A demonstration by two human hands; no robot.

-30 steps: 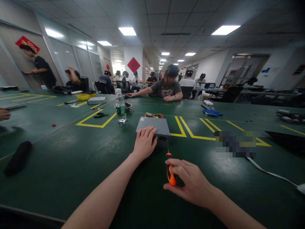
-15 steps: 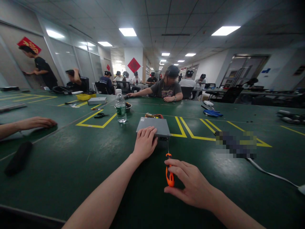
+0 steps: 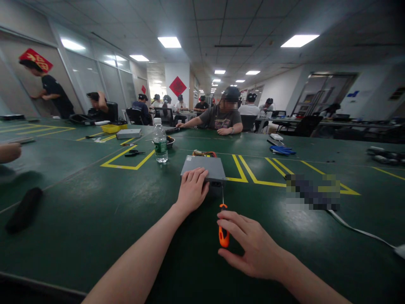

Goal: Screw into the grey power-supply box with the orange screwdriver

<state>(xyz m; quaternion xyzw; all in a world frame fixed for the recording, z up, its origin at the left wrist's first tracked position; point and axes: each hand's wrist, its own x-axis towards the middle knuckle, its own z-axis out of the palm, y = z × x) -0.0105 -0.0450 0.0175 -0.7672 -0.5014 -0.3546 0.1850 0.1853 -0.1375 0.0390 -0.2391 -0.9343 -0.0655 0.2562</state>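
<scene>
A flat grey metal box (image 3: 205, 166) lies on the green table (image 3: 95, 211) in front of me, with coloured wires showing behind it. My left hand (image 3: 191, 190) rests flat on the box's near left corner, fingers stretched out. My right hand (image 3: 249, 245) pinches the orange handle of a screwdriver (image 3: 223, 230). The screwdriver's thin shaft points away from me at the near face of the box.
A water bottle (image 3: 160, 141) stands left of the box beside yellow floor-tape markings. A black object (image 3: 23, 209) lies at the left, a white cable (image 3: 360, 230) at the right. Blue gloves (image 3: 283, 150) lie farther back. Another person's hand (image 3: 9, 152) shows at the left edge; people sit at tables behind.
My right fingers have shifted round the screwdriver handle, which now sits slightly lower and left. The other person's hand at the left reached out over the table and drew back.
</scene>
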